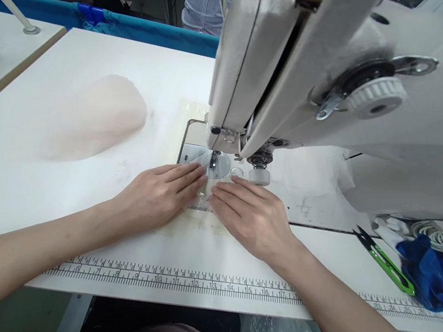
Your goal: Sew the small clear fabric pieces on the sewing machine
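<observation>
Clear plastic sheet (204, 200) is lying flat on the white table (95, 54), under the needle of the big sewing machine (343, 96) that is looming at the far right. Left hand (160, 192) and right hand (253, 214) are pressing it down, fingers spread flat, gripping nothing; pale fabric (98, 114) is resting far left; green snips (386, 260) are lying near right.

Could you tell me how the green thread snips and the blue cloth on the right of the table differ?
The green thread snips are thin, rigid and straight, lying diagonally; the blue cloth is soft, bulky and crumpled. The snips have dark blades and bright green handles; the cloth is one deep blue. Both lie on the white table, right of the hands, untouched.
</observation>
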`<state>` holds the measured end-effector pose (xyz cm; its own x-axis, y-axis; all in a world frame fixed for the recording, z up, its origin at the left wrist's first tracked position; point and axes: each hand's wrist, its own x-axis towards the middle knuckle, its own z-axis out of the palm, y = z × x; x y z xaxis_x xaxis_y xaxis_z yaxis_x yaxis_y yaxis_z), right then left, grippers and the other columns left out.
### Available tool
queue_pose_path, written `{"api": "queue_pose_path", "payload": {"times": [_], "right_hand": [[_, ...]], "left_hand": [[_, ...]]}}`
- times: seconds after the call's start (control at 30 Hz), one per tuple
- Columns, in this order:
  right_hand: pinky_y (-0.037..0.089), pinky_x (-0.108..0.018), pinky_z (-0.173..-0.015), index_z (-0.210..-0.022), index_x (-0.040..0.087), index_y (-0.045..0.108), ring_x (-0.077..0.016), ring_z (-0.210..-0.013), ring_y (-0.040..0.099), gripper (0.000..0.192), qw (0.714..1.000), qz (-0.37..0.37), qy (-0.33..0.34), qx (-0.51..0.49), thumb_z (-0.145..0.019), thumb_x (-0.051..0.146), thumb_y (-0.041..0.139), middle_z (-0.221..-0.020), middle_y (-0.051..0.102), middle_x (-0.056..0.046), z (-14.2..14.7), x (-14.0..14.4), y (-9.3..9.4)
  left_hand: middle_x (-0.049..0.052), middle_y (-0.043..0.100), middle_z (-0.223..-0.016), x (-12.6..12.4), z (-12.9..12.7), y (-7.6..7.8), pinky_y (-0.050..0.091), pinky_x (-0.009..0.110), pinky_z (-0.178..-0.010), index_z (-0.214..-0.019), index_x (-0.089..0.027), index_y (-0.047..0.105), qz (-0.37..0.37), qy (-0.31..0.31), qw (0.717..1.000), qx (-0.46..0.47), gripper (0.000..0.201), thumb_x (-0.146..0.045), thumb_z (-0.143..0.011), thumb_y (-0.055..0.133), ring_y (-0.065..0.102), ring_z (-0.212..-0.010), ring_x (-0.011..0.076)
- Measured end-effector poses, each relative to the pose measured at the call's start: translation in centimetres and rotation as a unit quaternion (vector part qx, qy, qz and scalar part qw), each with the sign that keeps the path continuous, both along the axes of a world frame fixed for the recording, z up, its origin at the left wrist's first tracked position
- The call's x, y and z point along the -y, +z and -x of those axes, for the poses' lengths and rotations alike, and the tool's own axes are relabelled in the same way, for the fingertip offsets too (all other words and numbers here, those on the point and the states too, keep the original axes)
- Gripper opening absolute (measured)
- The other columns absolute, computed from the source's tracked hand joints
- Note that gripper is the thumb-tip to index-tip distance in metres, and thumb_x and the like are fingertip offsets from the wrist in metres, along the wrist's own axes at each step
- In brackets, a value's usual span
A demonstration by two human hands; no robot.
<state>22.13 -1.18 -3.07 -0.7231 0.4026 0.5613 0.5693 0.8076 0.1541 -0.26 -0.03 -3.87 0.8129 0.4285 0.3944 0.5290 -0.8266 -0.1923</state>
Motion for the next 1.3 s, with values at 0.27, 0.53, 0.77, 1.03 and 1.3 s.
{"api": "queue_pose_path", "payload": {"times": [0.27, 0.53, 0.77, 1.03, 1.3], "right_hand": [[0.061, -0.031, -0.087, -0.09, 0.014, 0.075, -0.0176, -0.094, 0.073, 0.017, 1.0, -0.002, -0.005, 0.004, -0.091, 0.008, 0.059, -0.095, 0.078, -0.005, -0.1, 0.0, -0.1], [0.061, -0.028, -0.079, -0.088, 0.015, 0.075, -0.0162, -0.09, 0.073, 0.022, 0.999, -0.022, -0.019, 0.017, -0.092, 0.005, 0.056, -0.096, 0.078, -0.003, -0.2, -0.5, -0.2], [0.059, -0.031, -0.086, -0.092, 0.015, 0.075, -0.0157, -0.091, 0.072, 0.023, 0.999, -0.014, -0.033, 0.03, -0.092, 0.004, 0.054, -0.101, 0.078, -0.004, -0.3, -0.6, -0.6], [0.058, -0.033, -0.09, -0.098, 0.015, 0.075, -0.0181, -0.098, 0.071, 0.021, 0.999, 0.0, -0.025, 0.028, -0.092, 0.008, 0.056, -0.106, 0.076, -0.007, -0.4, -0.4, -1.0], [0.058, -0.037, -0.094, -0.099, 0.012, 0.075, -0.0203, -0.1, 0.071, 0.02, 0.999, 0.005, -0.024, 0.02, -0.089, 0.006, 0.059, -0.106, 0.076, -0.008, -0.3, -0.3, -1.3]], "left_hand": [[0.019, 0.065, -0.126, -0.1, -0.1, -0.3, 0.059, 0.041, -0.095, -0.123, -0.002, 0.063, 0.016, 0.013, 1.0, 0.014, 0.034, -0.017, -0.097, 0.05, 0.063, -0.119, 0.0294], [0.017, 0.066, -0.125, -0.6, -0.2, -0.2, 0.058, 0.042, -0.096, -0.124, -0.002, 0.063, 0.012, 0.021, 0.999, 0.021, 0.034, -0.018, -0.097, 0.048, 0.065, -0.116, 0.0288], [0.012, 0.069, -0.122, -0.6, 0.0, -0.1, 0.055, 0.042, -0.099, -0.121, -0.007, 0.065, -0.009, -0.012, 1.0, 0.014, 0.03, -0.015, -0.096, 0.051, 0.067, -0.113, 0.0247], [0.011, 0.068, -0.125, -0.7, 0.1, -0.3, 0.048, 0.046, -0.109, -0.124, -0.011, 0.064, 0.026, 0.012, 0.999, 0.037, 0.031, -0.019, -0.097, 0.051, 0.064, -0.118, 0.0246], [0.009, 0.068, -0.124, 0.1, 0.0, -0.2, 0.051, 0.043, -0.107, -0.123, -0.014, 0.065, 0.035, -0.006, 0.998, 0.042, 0.03, -0.021, -0.097, 0.053, 0.066, -0.116, 0.0228]]}}
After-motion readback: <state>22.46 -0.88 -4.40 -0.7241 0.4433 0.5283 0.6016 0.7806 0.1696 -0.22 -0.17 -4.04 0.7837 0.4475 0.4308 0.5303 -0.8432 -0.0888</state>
